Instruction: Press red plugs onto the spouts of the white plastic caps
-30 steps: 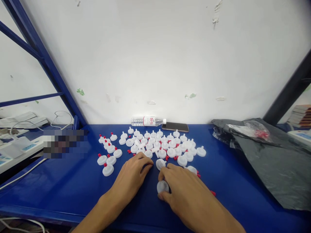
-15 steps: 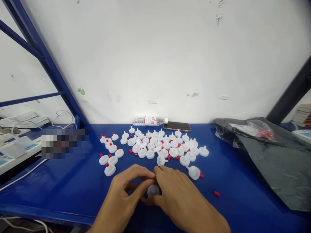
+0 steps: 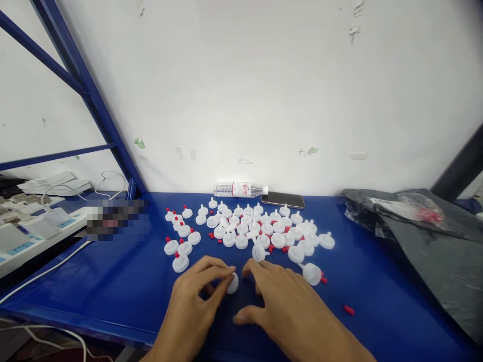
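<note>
My left hand [image 3: 196, 296] is closed in a pinch on a small white plastic disc part [image 3: 233, 284] just above the blue table [image 3: 94, 286]. My right hand [image 3: 279, 301] rests beside it with the fingers spread and nothing in them. Beyond both hands lies a heap of several white disc parts [image 3: 264, 229], each with a short stem, mixed with small red caps [image 3: 271, 247]. A group of white discs fitted with red caps [image 3: 179, 241] sits to the left. One disc [image 3: 311, 273] lies just right of my right hand.
A water bottle [image 3: 240, 189] and a dark phone [image 3: 283, 199] lie at the wall. A black plastic bag [image 3: 426, 236] with a clear bag of red caps [image 3: 415, 211] covers the right side. A loose red cap [image 3: 349, 309] lies at right. White devices and cables [image 3: 37, 221] sit left.
My left hand took over the white disc from my right hand, which let go and spread its fingers. The view shifted slightly right.
</note>
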`<control>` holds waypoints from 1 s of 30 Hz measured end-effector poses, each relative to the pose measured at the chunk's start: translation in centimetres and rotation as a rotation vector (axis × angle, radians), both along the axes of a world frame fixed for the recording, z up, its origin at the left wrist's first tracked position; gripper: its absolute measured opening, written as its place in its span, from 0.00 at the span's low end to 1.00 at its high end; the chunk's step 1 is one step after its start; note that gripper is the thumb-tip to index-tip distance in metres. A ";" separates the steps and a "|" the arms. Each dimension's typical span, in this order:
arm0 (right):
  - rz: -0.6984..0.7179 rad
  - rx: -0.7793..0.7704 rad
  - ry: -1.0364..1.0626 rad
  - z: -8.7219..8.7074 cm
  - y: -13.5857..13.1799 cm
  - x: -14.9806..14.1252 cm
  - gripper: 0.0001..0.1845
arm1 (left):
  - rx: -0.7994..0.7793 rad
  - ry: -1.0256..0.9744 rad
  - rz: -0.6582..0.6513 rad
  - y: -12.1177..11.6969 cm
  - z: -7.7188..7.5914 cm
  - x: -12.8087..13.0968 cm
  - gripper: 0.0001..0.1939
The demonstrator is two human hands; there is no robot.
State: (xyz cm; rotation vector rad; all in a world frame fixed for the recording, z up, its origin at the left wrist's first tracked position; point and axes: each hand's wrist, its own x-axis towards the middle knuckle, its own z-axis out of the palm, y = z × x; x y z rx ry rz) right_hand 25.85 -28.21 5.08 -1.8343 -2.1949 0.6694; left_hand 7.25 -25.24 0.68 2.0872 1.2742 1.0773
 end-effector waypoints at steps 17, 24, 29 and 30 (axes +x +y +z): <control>-0.144 0.030 -0.109 0.9 -0.2 1.1 0.09 | 0.004 0.288 0.530 6.0 2.1 -8.8 0.21; -0.376 0.224 -0.087 1.1 1.2 1.7 0.12 | 0.115 0.365 0.623 4.3 1.7 -7.0 0.28; -0.348 0.242 -0.147 0.1 2.2 1.1 0.13 | 0.326 0.436 0.602 2.9 1.8 -4.3 0.21; -0.328 0.239 -0.152 0.0 2.2 1.1 0.12 | 0.327 0.423 0.525 3.1 1.7 -3.8 0.19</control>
